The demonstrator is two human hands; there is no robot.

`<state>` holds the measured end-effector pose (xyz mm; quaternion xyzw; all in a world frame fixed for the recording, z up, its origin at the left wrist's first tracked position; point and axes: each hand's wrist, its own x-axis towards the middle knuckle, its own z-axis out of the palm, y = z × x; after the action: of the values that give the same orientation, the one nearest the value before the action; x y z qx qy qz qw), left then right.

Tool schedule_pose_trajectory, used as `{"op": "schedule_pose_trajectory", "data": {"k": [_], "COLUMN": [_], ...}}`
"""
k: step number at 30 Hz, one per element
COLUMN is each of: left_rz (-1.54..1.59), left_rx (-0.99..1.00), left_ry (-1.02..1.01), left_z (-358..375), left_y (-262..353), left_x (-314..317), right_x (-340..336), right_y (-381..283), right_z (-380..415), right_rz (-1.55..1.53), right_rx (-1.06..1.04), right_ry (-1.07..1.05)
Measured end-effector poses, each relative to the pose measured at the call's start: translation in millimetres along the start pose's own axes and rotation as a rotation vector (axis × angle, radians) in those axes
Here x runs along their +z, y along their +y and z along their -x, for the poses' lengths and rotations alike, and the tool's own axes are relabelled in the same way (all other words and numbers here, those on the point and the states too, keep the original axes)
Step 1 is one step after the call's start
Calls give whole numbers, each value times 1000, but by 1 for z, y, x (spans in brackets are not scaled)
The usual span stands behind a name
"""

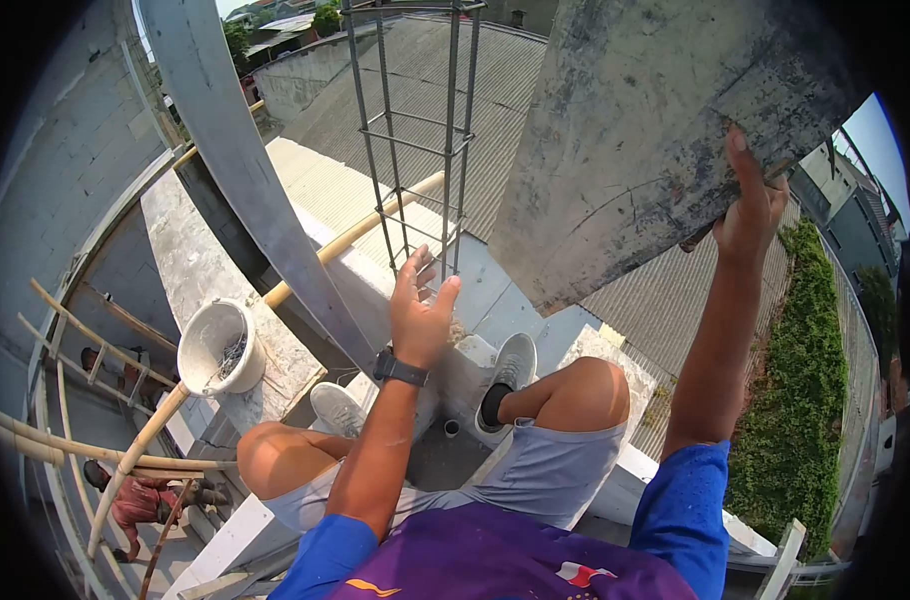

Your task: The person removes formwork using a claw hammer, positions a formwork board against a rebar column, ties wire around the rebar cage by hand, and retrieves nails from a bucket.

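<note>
My right hand grips the lower right edge of a large, scuffed grey formwork panel, thumb on its face. The panel is held up tilted at the right, clear of my knee. My left hand, a dark watch on its wrist, is raised with thumb and fingers apart and nothing in it. Just beyond its fingertips stands an upright rebar cage of thin bars and square ties. Its foot is partly hidden behind that hand. My shoes stand on either side of the block wall top.
At the left, a white bucket with wiry metal pieces sits on a spattered plank. A long grey board leans beside it. Bamboo poles cross lower left, with a person below. Corrugated roofs lie beyond.
</note>
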<state>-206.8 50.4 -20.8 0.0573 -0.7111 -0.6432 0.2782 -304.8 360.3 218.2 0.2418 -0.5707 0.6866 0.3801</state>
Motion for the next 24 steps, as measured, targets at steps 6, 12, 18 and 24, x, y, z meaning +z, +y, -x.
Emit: {"op": "schedule_pose_trajectory", "data": {"k": [6, 12, 18, 24], "left_rz": [84, 4, 212, 326], "left_rx": [97, 71, -322, -191], "left_ry": [110, -4, -432, 245], "left_z": [-40, -31, 56, -41], "left_y": [11, 44, 44, -2], "left_x": [29, 13, -28, 17], "right_x": [9, 39, 68, 98], "right_y": [64, 148, 204, 236], "right_z": [-5, 4, 13, 23], "right_rz": [14, -70, -100, -142], "right_rx": [65, 183, 293, 319], "right_ry": [-75, -152, -240, -278]}}
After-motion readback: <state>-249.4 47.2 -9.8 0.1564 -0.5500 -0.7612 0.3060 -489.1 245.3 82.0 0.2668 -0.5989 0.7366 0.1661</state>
